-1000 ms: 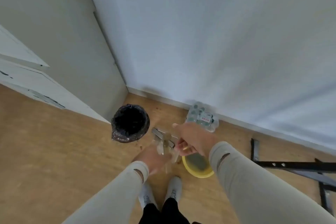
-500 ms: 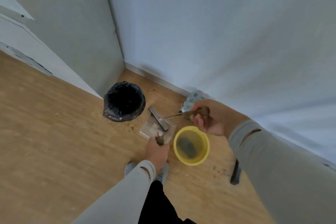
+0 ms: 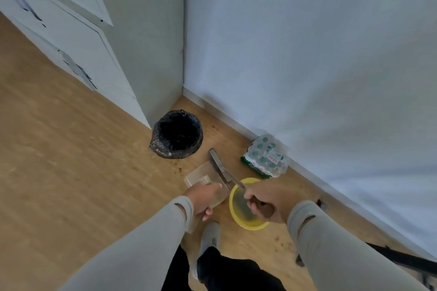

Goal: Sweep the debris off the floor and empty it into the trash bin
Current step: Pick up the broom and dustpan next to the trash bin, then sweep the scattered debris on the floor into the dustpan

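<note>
The round black-bagged trash bin (image 3: 177, 134) stood at eleven o'clock. The left hand (image 3: 203, 198) gripped the clear plastic dustpan (image 3: 203, 178); the right hand (image 3: 266, 201) clasped the flat metal-headed brush (image 3: 221, 168). Best tilt the pan above the bin's mouth, since brown crumbs (image 3: 180, 169) remained beside it.

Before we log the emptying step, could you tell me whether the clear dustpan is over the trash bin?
No, the clear dustpan is beside the trash bin, above bare floor.

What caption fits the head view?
Left hand holds clear dustpan, right hand grips brush near trash bin.
</note>
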Motion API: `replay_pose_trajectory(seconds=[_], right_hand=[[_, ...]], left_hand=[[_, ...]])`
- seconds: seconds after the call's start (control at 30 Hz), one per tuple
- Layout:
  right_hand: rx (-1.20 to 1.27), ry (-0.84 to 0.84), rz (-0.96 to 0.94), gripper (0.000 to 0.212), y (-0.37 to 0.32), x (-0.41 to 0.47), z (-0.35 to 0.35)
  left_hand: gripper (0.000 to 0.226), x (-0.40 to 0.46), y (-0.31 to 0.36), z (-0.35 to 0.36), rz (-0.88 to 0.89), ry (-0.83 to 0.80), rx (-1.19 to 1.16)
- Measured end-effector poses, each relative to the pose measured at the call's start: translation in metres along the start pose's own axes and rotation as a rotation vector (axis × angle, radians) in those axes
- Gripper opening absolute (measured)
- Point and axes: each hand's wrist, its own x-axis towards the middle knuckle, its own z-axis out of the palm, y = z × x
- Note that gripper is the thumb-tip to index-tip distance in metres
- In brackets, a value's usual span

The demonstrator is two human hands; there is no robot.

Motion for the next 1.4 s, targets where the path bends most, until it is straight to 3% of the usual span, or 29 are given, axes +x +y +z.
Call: replay_pose_trajectory(seconds=[0.13, 0.3, 0.63, 0.8, 0.93, 1.07, 1.23, 1.4], right_hand=[[-0.079, -0.03, -0.039, 0.011, 0.009, -0.029, -0.003], [-0.222, -0.072, -0.109, 0.01, 0.021, -0.039, -0.007], [-0.586, -0.077, -0.134, 0.006, 0.079, -0.012, -0.003], [-0.705, -0.1, -0.158, 0.005, 0.105, -0.017, 0.072], [-0.833, -0.137, -0.205, 0.007, 0.135, -0.028, 0.148], [-0.999, -0.126, -0.21, 0.01, 0.168, -0.05, 0.233], [-1.178, -0.135, -0.214, 0.014, 0.206, -0.082, 0.345], [-1.334, -0.171, -0.372, 0.02, 0.258, -0.122, 0.453]], left_hand=[[0.069, -0.039, -0.031, -0.015, 0.019, 0.058, -0.046], [0.042, -0.096, -0.072, -0.03, 0.007, 0.238, -0.094], [0.031, -0.209, -0.221, -0.027, -0.056, 0.597, -0.355], [0.039, -0.245, -0.293, -0.027, -0.094, 0.769, -0.444], [0.03, -0.267, -0.364, -0.035, -0.127, 0.82, -0.673], [0.023, -0.292, -0.443, -0.046, -0.139, 0.82, -0.989], [0.025, -0.333, -0.542, -0.062, -0.138, 0.708, -1.356], [0.022, -0.367, -0.622, -0.073, -0.127, 0.842, -1.497]])
